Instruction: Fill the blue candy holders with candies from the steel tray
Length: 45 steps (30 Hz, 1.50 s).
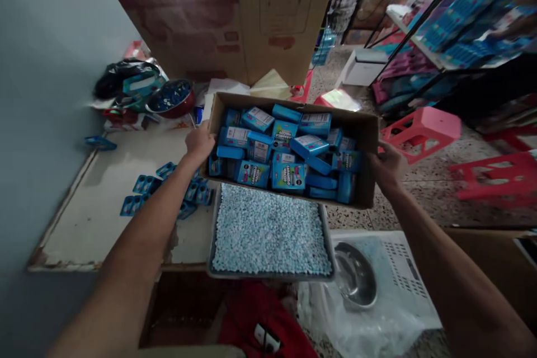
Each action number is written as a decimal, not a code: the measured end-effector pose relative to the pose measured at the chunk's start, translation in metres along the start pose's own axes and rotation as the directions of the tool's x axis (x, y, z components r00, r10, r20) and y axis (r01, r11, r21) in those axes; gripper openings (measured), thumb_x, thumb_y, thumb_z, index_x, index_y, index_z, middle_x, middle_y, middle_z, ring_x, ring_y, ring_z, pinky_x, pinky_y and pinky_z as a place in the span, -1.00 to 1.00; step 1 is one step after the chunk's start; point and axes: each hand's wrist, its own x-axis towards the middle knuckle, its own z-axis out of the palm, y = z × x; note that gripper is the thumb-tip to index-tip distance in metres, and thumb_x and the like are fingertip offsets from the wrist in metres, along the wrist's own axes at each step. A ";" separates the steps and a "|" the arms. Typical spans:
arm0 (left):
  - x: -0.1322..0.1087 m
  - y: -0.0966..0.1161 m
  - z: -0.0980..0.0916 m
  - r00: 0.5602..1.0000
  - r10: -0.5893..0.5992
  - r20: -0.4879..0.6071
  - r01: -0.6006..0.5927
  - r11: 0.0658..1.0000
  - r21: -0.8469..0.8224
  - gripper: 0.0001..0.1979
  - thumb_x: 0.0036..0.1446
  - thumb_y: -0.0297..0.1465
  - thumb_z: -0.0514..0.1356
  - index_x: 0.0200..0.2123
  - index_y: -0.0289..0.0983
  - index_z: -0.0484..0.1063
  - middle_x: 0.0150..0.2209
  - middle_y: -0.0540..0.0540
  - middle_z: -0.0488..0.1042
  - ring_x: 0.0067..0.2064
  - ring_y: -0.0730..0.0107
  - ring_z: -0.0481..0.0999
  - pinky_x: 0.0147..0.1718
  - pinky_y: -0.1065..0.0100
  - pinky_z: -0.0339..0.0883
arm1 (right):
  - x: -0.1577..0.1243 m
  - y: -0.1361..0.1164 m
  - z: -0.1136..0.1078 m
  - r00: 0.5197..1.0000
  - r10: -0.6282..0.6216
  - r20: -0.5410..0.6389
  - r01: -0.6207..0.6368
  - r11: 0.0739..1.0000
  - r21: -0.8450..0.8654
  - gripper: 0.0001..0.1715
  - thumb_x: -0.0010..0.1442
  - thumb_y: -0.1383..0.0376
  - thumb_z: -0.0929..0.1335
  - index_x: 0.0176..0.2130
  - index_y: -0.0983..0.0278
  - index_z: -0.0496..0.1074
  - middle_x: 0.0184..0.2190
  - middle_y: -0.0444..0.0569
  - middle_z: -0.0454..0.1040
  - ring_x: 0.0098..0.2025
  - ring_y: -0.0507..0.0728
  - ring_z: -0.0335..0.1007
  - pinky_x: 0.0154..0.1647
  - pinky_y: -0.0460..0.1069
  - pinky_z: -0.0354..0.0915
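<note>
Between both hands is a cardboard box (pixel 369 179), tilted toward me and filled with several small blue candy boxes (pixel 288 175). My left hand (pixel 199 144) grips its left end, fingers partly hidden behind the wall. At the right end, my right hand (pixel 386 166) is closed on the edge. Just below the cardboard box lies a metal tray (pixel 268 276) full of small pale-blue candies (pixel 268 235). More small blue boxes (pixel 145 183) stand in clusters on the table, some behind my left forearm.
The white table (pixel 84 224) reaches the left wall. A red bowl (pixel 184 103) sits at its back, near a large carton (pixel 235 22). To the right are a white crate (pixel 403 302) with a metal bowl (pixel 356 279), and pink stools (pixel 436 123).
</note>
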 end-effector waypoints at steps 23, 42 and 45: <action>0.149 -0.055 0.111 0.964 0.024 0.264 -0.029 1.000 0.013 -0.58 0.36 -0.36 0.16 0.24 -0.26 0.45 0.17 -0.31 0.62 0.19 -0.06 0.60 0.09 0.17 0.43 | 0.128 -0.120 0.145 0.957 0.165 0.237 -0.110 0.967 -0.229 -0.20 0.49 0.09 0.24 0.31 0.77 0.38 0.05 0.45 0.62 0.01 0.09 0.45 -0.16 0.04 -0.05; 0.102 -0.043 0.119 0.796 0.516 0.316 -0.426 0.849 -0.311 -0.51 0.11 -0.51 0.32 0.14 -0.29 0.56 0.17 -0.32 0.58 0.27 -0.20 0.49 0.29 -0.07 0.35 | 0.103 -0.170 0.214 0.590 -0.621 0.516 0.666 0.736 0.125 -0.29 0.25 0.47 0.32 0.36 0.34 0.44 0.26 0.25 0.53 0.25 0.42 0.43 0.31 0.27 0.33; 0.106 -0.056 0.127 0.938 0.295 0.183 -0.132 0.792 -0.597 -0.58 0.00 -0.39 0.44 -0.01 -0.24 0.59 -0.04 -0.19 0.64 0.08 -0.10 0.59 0.14 0.02 0.47 | 0.118 -0.167 0.225 0.582 -0.600 0.550 0.645 0.752 0.138 -0.26 0.34 0.32 0.37 0.46 0.27 0.33 0.31 0.27 0.47 0.25 0.46 0.46 0.21 0.28 0.41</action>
